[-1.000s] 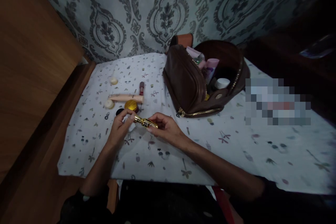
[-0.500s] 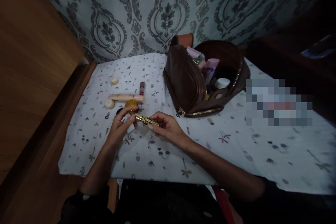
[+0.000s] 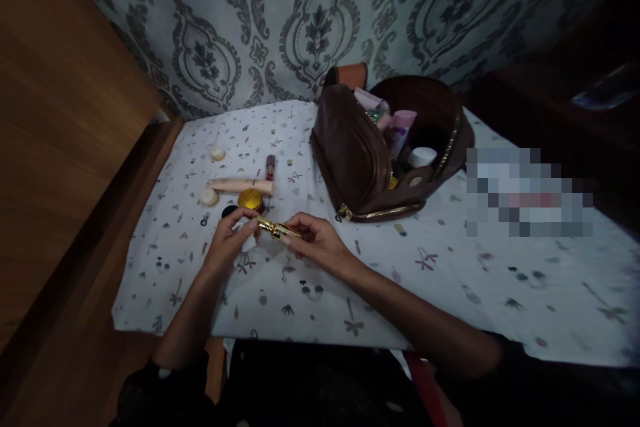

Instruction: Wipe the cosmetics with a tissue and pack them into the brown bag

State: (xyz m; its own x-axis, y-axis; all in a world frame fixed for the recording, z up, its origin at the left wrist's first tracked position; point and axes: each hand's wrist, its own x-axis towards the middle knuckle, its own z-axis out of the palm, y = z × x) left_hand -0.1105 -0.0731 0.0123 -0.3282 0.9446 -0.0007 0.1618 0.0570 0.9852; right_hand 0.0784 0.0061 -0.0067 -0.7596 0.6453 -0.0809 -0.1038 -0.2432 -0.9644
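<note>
Both hands are pinched on a slim shiny gold cosmetic tube [image 3: 278, 229], left hand [image 3: 231, 240] at one end, right hand [image 3: 316, 244] at the other, held just above the white printed tablecloth [image 3: 350, 280]. Compared with a second ago it's barely shifted, just nudged slightly up, so the fiddling looks ongoing. Right behind sit a round gold jar [image 3: 250, 199] and a beige tube [image 3: 243, 186]; the open brown leather pouch [image 3: 355, 153] is further right.
</note>
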